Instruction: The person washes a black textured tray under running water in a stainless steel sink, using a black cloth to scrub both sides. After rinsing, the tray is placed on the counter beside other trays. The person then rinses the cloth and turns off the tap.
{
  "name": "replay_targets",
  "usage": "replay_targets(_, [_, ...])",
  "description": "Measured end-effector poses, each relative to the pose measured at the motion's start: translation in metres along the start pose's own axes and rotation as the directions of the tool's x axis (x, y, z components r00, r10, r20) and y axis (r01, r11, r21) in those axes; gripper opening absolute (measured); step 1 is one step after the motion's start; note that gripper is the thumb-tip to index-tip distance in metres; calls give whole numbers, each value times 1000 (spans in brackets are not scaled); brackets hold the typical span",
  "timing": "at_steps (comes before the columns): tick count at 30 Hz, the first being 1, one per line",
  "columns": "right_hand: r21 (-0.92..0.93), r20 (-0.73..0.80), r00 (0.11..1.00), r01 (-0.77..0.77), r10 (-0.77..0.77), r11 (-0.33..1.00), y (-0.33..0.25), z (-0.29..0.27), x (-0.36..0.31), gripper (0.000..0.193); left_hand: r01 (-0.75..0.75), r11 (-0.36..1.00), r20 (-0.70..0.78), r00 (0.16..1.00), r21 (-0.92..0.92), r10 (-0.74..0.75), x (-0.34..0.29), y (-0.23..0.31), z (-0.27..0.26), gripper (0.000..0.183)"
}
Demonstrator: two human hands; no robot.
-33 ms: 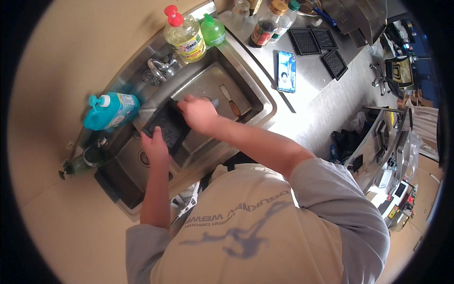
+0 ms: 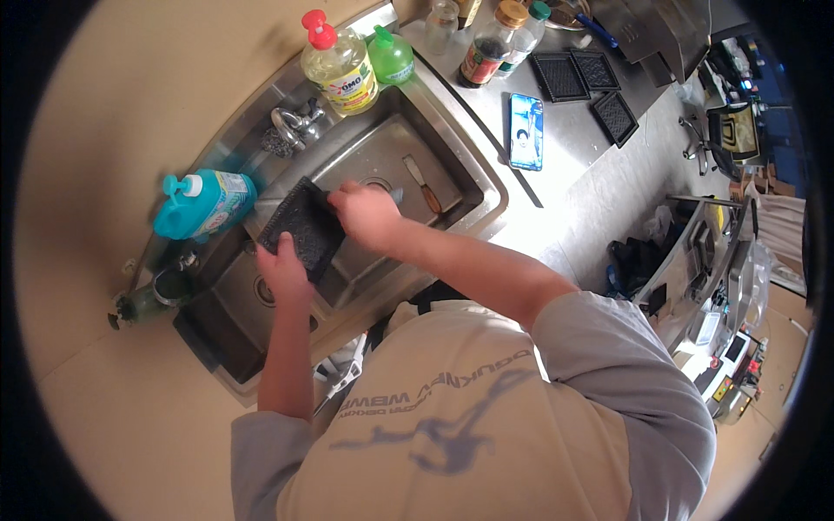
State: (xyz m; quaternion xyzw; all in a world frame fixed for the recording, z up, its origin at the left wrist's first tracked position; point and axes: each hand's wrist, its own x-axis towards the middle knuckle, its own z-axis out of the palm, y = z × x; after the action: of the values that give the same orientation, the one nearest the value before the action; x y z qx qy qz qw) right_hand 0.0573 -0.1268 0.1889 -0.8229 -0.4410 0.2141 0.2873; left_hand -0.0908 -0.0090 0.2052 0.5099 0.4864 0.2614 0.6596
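Over the divider of the double sink (image 2: 486,187), I hold a black, shallow, textured rectangular tray (image 2: 306,227) at a tilt. My left hand (image 2: 287,267) grips its lower left edge, thumb on top. At the right edge of the tray is my right hand (image 2: 367,215), its fingers closed; a small dark bit shows at the fingertips and something pale bluish sticks out behind them, too hidden to name. A wooden-handled scraper or knife (image 2: 424,186) lies in the right basin.
Behind the sink stand a faucet (image 2: 300,124), a teal pump bottle (image 2: 204,204), a yellow detergent bottle (image 2: 340,74) and a green pump bottle (image 2: 391,57). On the right counter lie a lit phone (image 2: 526,132) and three black trays (image 2: 560,76). Sauce bottles (image 2: 492,48) stand beyond.
The black tray has tipped slightly, so more of its textured face and upper rim shows. My right hand has shifted a little to the right.
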Motion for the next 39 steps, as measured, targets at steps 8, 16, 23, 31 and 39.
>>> replay_targets(8, [341,-16,986,-151,167,928,12,4,-8,23,117,976,140,986,-184,-92,-20,-7,0,46])
replay_targets(16, [169,-106,971,231,-215,958,29,-10,-2,30,292,951,516,833,-104,-199,-9,2,-17,49])
replay_targets(23, [168,-234,956,218,-176,961,-5,4,-5,21,99,958,421,882,269,-210,7,-13,-3,45])
replay_targets(31, [99,-98,973,218,-208,971,-20,-4,5,25,-79,941,430,900,329,-75,-1,-12,12,40])
replay_targets(39, [-96,-104,908,397,-406,913,-11,-7,8,30,12,982,396,914,188,-86,-5,-17,14,39])
